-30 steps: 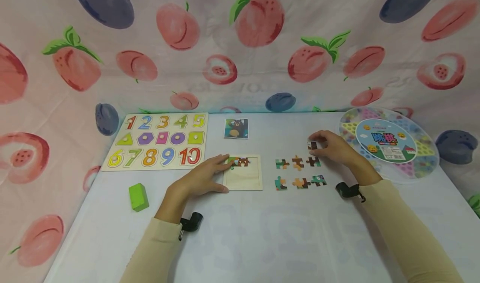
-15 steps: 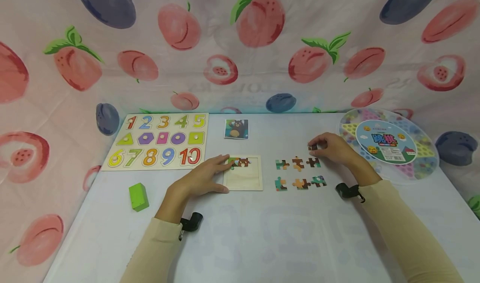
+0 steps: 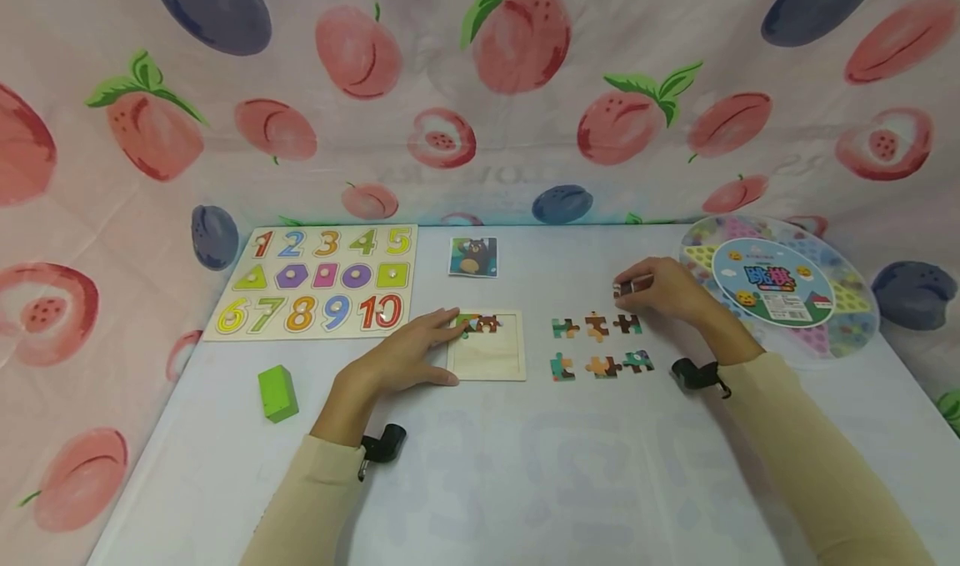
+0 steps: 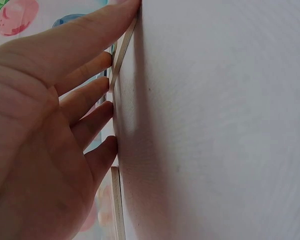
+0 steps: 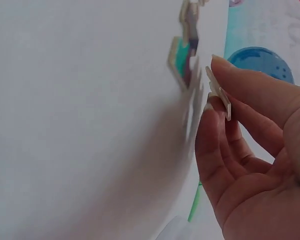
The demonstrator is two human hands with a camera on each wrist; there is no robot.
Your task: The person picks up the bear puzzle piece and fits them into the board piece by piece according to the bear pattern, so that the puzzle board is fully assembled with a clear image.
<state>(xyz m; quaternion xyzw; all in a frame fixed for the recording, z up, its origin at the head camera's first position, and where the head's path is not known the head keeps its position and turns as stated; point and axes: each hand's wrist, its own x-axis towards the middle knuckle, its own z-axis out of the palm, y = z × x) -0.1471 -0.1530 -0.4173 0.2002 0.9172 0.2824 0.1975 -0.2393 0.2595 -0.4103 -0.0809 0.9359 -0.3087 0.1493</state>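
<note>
My right hand (image 3: 663, 289) pinches a jigsaw piece (image 5: 220, 95) between thumb and fingers. In the right wrist view this piece is tilted edge-on and held off the white table, so its picture is hard to make out. My left hand (image 3: 405, 353) rests at the left side of a small wooden puzzle tray (image 3: 486, 366), its fingertips over the upper-left corner and its thumb by the lower-left corner. Joined green and brown pieces (image 3: 486, 323) lie along the tray's top edge, partly under the fingers. Several loose jigsaw pieces (image 3: 602, 367) lie in two rows right of the tray.
A bear picture card (image 3: 473, 257) lies behind the tray. At the left are a number-and-shape board (image 3: 315, 303) and a green block (image 3: 277, 394). A round, clear-rimmed game board with a blue label (image 3: 772, 283) lies at the back right, behind the right hand. Fruit-print cloth hangs behind.
The right hand has risen slightly and turned the pinched jigsaw piece, whose face shows less than a second ago. My left hand and the tray have stayed in place.
</note>
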